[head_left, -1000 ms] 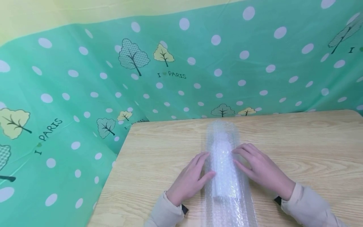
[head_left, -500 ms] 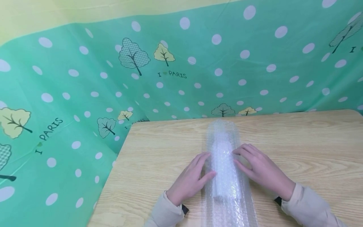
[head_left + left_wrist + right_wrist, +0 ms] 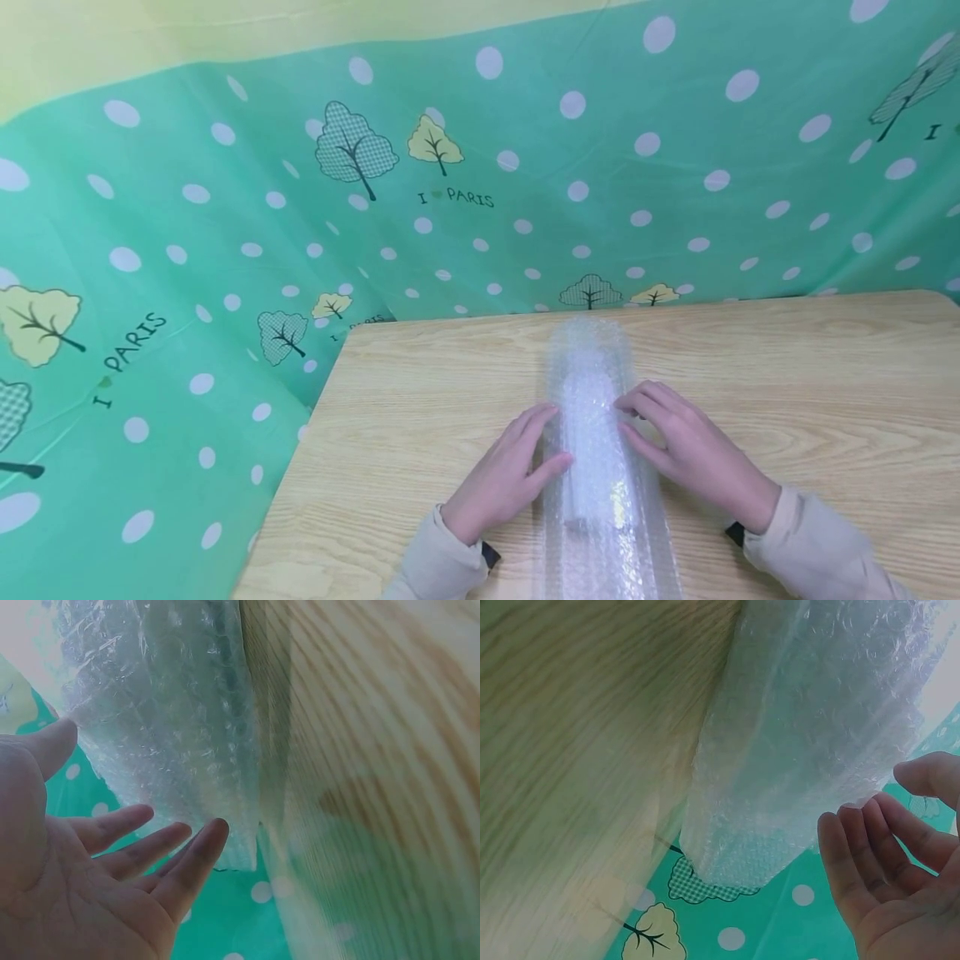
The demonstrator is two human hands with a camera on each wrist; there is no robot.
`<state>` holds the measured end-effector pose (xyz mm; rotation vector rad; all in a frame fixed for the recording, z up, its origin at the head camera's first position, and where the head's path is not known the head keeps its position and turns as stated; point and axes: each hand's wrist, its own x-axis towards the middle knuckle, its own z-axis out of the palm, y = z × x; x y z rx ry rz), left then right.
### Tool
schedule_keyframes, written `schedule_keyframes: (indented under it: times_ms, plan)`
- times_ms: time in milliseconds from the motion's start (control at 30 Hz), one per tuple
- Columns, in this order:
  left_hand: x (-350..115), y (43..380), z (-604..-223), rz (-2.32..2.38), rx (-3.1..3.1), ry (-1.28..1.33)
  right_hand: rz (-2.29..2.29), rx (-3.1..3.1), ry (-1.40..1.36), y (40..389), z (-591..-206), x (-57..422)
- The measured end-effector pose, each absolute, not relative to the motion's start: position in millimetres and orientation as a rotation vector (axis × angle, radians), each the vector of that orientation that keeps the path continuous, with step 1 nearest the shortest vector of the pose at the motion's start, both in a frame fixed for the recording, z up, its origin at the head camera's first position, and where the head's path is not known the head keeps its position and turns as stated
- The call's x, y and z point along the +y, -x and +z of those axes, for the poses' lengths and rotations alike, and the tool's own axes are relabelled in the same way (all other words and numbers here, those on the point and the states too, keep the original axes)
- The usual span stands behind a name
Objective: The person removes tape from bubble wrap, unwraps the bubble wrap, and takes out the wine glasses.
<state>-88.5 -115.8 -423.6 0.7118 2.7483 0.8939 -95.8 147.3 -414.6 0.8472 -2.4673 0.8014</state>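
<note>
A long bundle of clear bubble wrap (image 3: 588, 342) lies lengthwise on the table, its near end cut off by the bottom of the head view. Inside it a whitish, elongated object (image 3: 596, 442) shows through; its kind is hard to tell. On the bundle's left side, my left hand (image 3: 504, 479) touches the wrap with loosely spread fingers. Opposite, my right hand (image 3: 693, 446) rests its fingertips against the right side, fingers gently bent. Both wrist views show the bubble wrap (image 3: 165, 712) beside relaxed fingers, none curled round it.
The pale wood-grain table (image 3: 420, 375) extends on both sides of the bundle. A green dotted cloth (image 3: 465, 167) printed with trees hangs behind the table and along its left side. Dark straps sit at both sleeve cuffs (image 3: 442, 554).
Almost nothing differs. Both hands stay at the sides of the bundle, and the shine on the bubble wrap shifts slightly.
</note>
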Motion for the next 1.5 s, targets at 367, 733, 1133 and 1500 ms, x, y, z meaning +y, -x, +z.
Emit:
schedule_keyframes:
  times_ms: [367, 733, 1133, 1500]
  plan:
    - [-115.4, 88.6, -423.1, 0.916, 2.735, -0.705, 0.771, -2.478, -0.847, 94.7, -413.8, 147.9]
    - [-115.0, 87.8, -421.9, 0.96, 2.704, -0.693, 0.777, -2.46, -0.843, 94.9, -412.8, 147.2]
    - [-115.9, 88.2, -422.1, 1.011, 2.69, -0.705, 0.772, -2.452, -0.854, 93.1, -409.5, 145.0]
    - [-117.6, 89.7, -424.4, 1.016, 2.684, -0.708, 0.833, -2.429, -0.866, 90.7, -408.4, 142.5]
